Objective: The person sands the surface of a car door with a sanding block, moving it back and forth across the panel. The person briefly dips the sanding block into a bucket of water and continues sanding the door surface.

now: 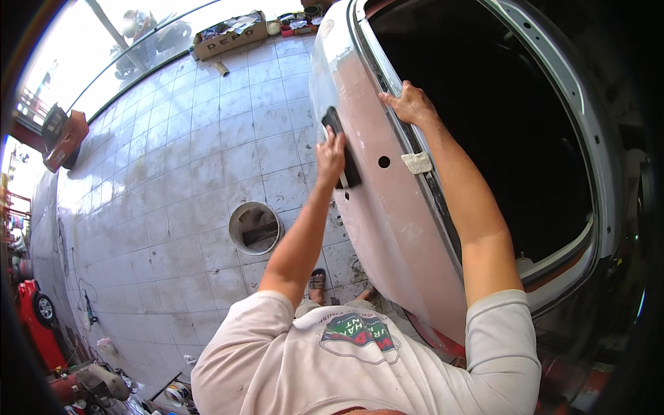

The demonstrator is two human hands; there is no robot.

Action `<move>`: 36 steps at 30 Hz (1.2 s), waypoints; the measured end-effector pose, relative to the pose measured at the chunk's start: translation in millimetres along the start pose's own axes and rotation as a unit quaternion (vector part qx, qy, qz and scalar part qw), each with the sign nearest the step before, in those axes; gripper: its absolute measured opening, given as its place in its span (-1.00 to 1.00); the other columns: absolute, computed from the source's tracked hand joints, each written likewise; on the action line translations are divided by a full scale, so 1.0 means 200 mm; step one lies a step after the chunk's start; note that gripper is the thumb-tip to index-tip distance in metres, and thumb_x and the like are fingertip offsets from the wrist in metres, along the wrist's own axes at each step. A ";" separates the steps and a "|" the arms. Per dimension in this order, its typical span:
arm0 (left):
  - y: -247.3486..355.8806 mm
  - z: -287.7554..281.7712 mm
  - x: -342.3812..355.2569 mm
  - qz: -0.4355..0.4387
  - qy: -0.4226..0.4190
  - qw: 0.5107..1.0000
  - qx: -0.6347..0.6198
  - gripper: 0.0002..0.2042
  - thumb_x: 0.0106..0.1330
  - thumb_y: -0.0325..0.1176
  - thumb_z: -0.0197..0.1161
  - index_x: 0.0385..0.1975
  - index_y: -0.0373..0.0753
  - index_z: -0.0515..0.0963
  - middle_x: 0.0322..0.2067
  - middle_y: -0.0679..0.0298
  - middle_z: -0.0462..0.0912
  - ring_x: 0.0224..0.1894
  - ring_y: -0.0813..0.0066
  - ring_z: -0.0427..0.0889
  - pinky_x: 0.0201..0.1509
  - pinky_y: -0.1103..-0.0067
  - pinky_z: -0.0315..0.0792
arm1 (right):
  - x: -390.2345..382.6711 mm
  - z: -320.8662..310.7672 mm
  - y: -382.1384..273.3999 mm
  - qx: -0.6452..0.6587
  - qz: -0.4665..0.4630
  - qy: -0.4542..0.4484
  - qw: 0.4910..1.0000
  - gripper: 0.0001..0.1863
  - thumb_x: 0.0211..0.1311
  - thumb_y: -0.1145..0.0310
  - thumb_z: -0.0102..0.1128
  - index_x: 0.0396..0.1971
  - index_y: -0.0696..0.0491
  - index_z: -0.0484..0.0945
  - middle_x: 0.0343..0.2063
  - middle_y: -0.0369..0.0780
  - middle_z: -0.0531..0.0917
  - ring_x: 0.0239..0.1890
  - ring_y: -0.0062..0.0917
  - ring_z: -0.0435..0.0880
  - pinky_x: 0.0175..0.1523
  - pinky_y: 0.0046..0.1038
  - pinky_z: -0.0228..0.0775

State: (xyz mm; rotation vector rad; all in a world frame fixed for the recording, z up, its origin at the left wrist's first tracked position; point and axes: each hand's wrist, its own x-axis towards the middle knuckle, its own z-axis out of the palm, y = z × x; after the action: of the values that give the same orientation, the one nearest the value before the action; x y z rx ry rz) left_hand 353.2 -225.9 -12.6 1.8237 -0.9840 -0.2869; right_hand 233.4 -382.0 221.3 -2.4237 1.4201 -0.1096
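My left hand [332, 153] is closed around a long black sanding block [352, 174], held along the outer face of a car door [387, 214]. That door is coated in dull pink, with a whitish patch near its far end and a round black hole. My right hand [413, 105] grips the lower edge of the window opening, thumb on the outer side, other fingers partly hidden. A small piece of light tape [417, 163] sticks to the same edge, nearer to me. Beyond it the window opening [484, 138] looks dark.
A round bucket [232, 237] with dark pieces inside stands on the tiled floor [173, 207], left of the door. Farther off are a cardboard box [232, 45] and an orange machine [68, 143]. A corded tool [90, 308] and a red toy-like car [33, 325] are at left.
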 end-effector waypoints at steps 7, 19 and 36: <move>0.40 0.02 -0.29 -0.116 0.010 0.985 -0.125 -0.31 0.51 0.12 0.11 0.48 -0.21 0.31 0.32 -0.30 0.37 0.46 -0.21 0.25 0.52 0.16 0.11 | 0.01 -0.01 0.16 0.009 0.004 -0.008 1.000 -0.11 0.29 -0.29 0.25 0.26 0.25 0.42 0.13 0.17 0.63 0.25 -0.04 0.61 0.32 -0.06 0.46; 0.24 -0.01 0.07 -0.100 -0.024 0.987 -0.121 -0.33 0.52 0.04 0.10 0.44 -0.35 0.31 0.16 -0.27 0.57 0.22 -0.15 0.56 0.30 0.31 0.42 | 0.02 -0.01 0.07 0.003 0.021 -0.013 1.000 -0.16 0.30 -0.26 0.24 0.26 0.20 0.43 0.20 0.15 0.57 0.29 -0.03 0.57 0.38 -0.12 0.41; 0.37 -0.02 -0.33 -0.068 0.003 0.989 -0.131 -0.38 0.50 0.07 0.13 0.47 -0.08 0.33 0.15 -0.26 0.47 0.22 -0.25 0.47 0.34 0.14 0.36 | 0.04 0.01 0.14 -0.033 -0.033 0.041 0.998 -0.03 0.27 -0.26 0.25 0.29 0.38 0.37 0.11 0.31 0.59 0.22 0.11 0.59 0.30 -0.10 0.46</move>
State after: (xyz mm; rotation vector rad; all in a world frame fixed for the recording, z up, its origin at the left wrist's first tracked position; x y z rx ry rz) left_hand 276.0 -187.0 37.2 1.6507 -0.7798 -0.4723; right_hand 214.4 -401.7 209.1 -2.5468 1.3990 -0.1815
